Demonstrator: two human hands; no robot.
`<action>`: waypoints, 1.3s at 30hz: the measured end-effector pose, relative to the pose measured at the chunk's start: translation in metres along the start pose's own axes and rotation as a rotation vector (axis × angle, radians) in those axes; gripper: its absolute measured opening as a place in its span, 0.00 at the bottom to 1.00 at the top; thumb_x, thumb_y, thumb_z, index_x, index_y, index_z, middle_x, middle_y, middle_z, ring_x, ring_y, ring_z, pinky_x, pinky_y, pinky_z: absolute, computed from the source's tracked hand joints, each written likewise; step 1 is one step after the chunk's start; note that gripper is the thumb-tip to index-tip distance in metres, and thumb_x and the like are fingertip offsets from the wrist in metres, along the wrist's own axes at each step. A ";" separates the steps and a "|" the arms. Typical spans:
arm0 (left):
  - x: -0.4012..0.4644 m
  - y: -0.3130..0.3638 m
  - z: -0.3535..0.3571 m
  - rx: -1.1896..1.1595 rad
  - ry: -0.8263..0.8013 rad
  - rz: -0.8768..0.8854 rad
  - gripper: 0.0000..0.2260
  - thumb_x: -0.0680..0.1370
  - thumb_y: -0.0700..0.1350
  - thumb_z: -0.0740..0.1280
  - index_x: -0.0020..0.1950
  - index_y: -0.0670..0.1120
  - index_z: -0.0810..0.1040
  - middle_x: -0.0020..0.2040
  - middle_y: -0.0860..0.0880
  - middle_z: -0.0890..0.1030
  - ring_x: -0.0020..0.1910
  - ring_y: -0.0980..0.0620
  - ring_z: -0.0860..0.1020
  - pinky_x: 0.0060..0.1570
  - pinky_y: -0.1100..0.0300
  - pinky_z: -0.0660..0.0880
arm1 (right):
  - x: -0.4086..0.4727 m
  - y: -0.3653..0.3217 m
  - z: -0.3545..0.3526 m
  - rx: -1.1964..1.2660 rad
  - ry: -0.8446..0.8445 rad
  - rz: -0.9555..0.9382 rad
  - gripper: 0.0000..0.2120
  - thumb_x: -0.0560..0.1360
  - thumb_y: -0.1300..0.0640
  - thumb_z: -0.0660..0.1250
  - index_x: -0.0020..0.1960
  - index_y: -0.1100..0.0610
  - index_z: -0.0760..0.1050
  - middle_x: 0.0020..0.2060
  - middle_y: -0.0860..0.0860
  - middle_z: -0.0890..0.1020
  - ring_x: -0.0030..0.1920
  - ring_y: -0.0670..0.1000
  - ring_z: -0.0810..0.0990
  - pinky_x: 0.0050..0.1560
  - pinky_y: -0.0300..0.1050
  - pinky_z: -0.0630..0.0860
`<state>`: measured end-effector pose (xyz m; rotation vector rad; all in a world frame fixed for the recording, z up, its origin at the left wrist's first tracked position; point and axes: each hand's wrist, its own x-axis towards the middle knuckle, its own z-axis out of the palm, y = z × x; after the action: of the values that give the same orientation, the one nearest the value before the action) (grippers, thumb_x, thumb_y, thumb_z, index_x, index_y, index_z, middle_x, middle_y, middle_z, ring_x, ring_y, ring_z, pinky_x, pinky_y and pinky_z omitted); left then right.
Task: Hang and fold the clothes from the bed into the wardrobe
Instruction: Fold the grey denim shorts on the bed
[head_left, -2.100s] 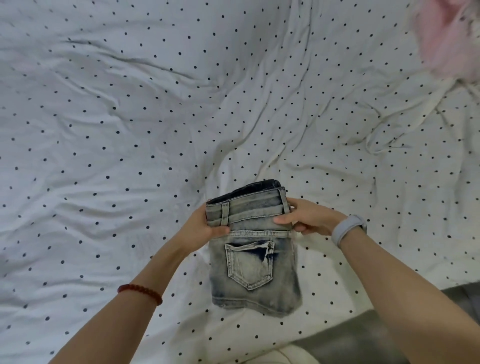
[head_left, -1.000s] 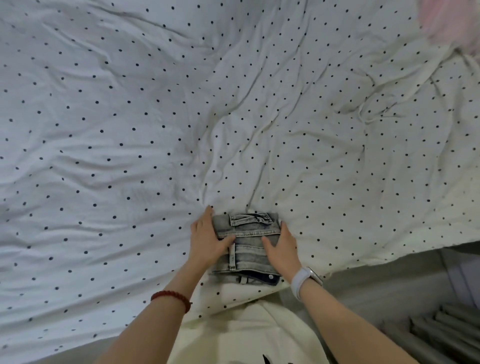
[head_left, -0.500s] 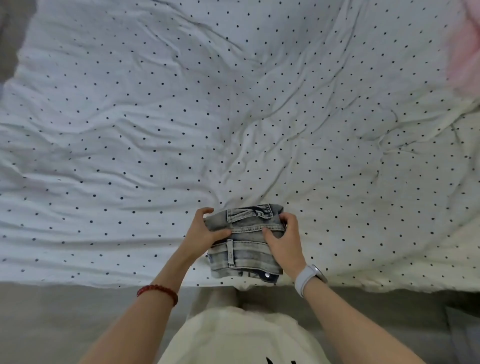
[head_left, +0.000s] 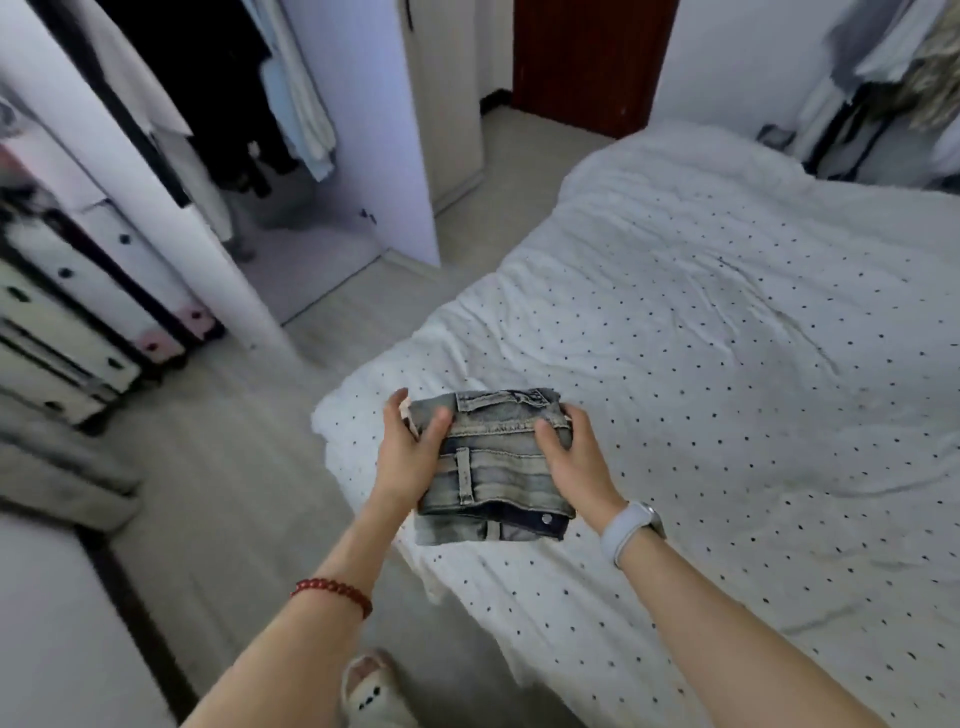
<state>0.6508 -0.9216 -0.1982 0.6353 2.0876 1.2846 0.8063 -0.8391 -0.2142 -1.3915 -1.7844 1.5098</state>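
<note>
A folded pair of washed-out denim shorts (head_left: 493, 462) is held in the air above the bed's near corner. My left hand (head_left: 408, 454) grips its left edge, thumb on top. My right hand (head_left: 574, 460) grips the right edge the same way. The bed (head_left: 727, 338), covered by a white sheet with black dots, fills the right side. The open wardrobe (head_left: 291, 130) stands at the upper left, with dark and pale garments hanging inside and a lilac floor panel.
A white wardrobe door panel (head_left: 150, 202) juts out at the left, with drawers (head_left: 62, 312) beside it. Pale floor (head_left: 249, 467) runs between bed and wardrobe. A dark red door (head_left: 587, 57) is at the back. A clothes rack (head_left: 883, 67) stands at the far right.
The shorts were folded in half on the bed, pressed flat, then lifted with both hands. The view has swung left, from the bed to the wardrobe.
</note>
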 end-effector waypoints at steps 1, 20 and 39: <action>0.016 0.002 -0.030 -0.004 0.076 0.022 0.28 0.77 0.51 0.65 0.73 0.46 0.59 0.64 0.49 0.70 0.62 0.50 0.71 0.59 0.61 0.67 | 0.012 -0.024 0.026 -0.017 -0.042 -0.033 0.23 0.79 0.48 0.57 0.71 0.56 0.61 0.44 0.48 0.75 0.44 0.49 0.74 0.46 0.41 0.68; 0.297 0.039 -0.422 -0.080 0.135 0.107 0.21 0.78 0.37 0.63 0.69 0.44 0.61 0.58 0.48 0.75 0.57 0.50 0.73 0.64 0.53 0.69 | 0.182 -0.324 0.390 0.101 -0.049 -0.439 0.25 0.76 0.60 0.63 0.71 0.57 0.60 0.68 0.53 0.69 0.68 0.52 0.68 0.70 0.52 0.64; 0.642 0.269 -0.424 0.052 0.398 0.725 0.27 0.80 0.41 0.59 0.77 0.49 0.51 0.63 0.46 0.69 0.56 0.59 0.65 0.55 0.72 0.57 | 0.521 -0.560 0.404 0.262 0.325 -0.748 0.26 0.78 0.63 0.60 0.73 0.59 0.57 0.71 0.52 0.63 0.70 0.45 0.62 0.65 0.28 0.54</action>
<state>-0.0771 -0.6433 0.0405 1.3345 2.2966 1.8721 0.0309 -0.5331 0.0193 -0.6652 -1.5686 0.9946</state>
